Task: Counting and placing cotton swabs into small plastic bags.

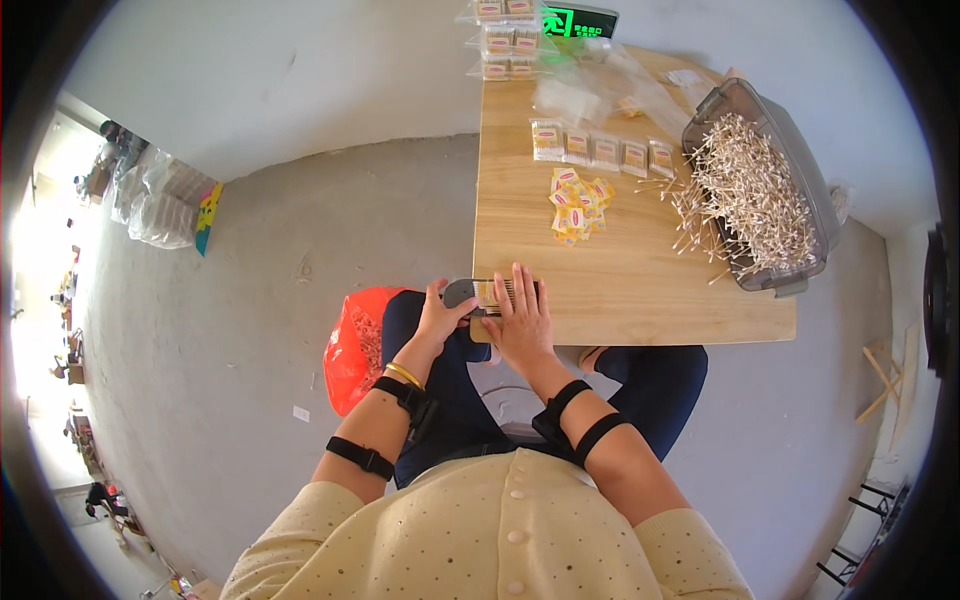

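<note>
At the near left corner of the table, a dark grey holder with a rounded end [459,292] lies along the edge. My left hand [435,322] grips its rounded end, thumb against the near side. Inside the holder sits a row of cotton swabs [508,289] with a yellow-and-white label card [486,293] on top. My right hand [524,325] lies over the right part of the swabs, fingers stretched out and thumb apart, hiding some of them. Beyond my hands is a loose pile of yellow-and-white label cards [578,205].
A grey plastic bin [822,215] on its side spills loose cotton swabs [755,190] at the right. Several filled clear packs [604,150] stand in a row, with clear bags [575,97] behind and stacked packs [510,40] farther back. A red bag [345,345] sits on the floor left.
</note>
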Demonstrator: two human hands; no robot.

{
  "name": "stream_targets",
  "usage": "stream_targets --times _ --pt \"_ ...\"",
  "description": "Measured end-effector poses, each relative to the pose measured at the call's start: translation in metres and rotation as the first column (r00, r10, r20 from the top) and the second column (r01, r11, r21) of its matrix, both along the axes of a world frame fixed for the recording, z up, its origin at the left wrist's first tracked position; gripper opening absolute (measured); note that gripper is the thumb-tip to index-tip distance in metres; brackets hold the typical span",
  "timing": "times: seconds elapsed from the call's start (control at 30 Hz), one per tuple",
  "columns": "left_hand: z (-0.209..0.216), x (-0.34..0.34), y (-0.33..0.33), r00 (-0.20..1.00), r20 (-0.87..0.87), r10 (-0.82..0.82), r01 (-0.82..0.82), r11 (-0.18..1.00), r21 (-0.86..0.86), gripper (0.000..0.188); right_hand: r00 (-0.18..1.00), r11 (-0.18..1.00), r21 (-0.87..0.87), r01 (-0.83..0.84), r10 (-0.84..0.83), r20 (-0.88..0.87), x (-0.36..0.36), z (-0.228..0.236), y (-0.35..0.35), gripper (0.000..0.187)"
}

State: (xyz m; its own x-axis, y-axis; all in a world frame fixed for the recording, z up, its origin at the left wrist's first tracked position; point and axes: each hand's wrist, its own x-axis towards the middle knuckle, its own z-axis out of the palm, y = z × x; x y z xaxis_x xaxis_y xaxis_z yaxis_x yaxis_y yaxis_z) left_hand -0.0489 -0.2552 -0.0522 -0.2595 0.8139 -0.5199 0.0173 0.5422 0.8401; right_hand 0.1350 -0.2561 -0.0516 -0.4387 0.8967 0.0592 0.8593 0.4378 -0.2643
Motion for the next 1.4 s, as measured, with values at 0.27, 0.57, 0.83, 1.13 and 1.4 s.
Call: stream_targets --times 0.27,0.57,0.83,1.13,1.4 --pt "0.027 0.008 -0.007 0.541 -0.841 0.008 0.375 0.893 0.250 0.059 1.000 1.000 0.014 -0.009 0.009 0.016 0.003 0.000 0.000 0.082" --pt "0.052 0.037 0.016 0.169 -0.857 -0.486 0.679 0.688 -0.256 0.021 1.000 0.997 0.071 -0.025 0.025 -0.004 0.000 -0.001 0.001 0.078" --pt "0.059 0.055 0.036 0.016 -0.773 -0.634 0.631 0.606 -0.484 0.024 1.000 1.000 0.004 -0.021 0.021 0.023 0.005 0.002 0.000 0.081" --pt "0.054 0.043 0.036 0.273 -0.749 -0.604 0.592 0.719 -0.364 0.026 1.000 1.000 -0.027 0.008 -0.008 0.005 -0.005 0.007 -0.001 0.087" --pt "0.061 0.025 0.033 0.428 -0.717 -0.551 0.647 0.740 -0.182 0.028 0.986 0.999 -0.034 0.008 -0.014 -0.168 0.000 0.005 0.000 0.090"
